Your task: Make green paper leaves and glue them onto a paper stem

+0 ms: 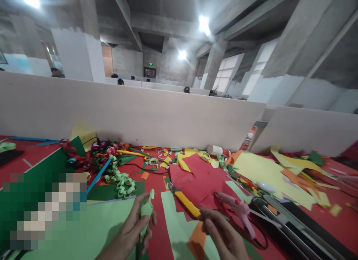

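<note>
Green strip (pixel 147 209) sits low and centre, pinched upright in the left hand (pixel 131 232) — fingers closed on it, lifted clear of the paper-strewn table (pixel 344 230) so it can be worked. Right hand (pixel 222 234) hovers just beside it, fingers loosely curled, holding nothing. Yellow knife (pixel 184 201) and pink glue gun (pixel 240 211) lie near — within easy reach

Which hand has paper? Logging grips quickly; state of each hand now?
Left hand: closed on the green paper strip.
Right hand: holds nothing, fingers loosely curled.
</note>
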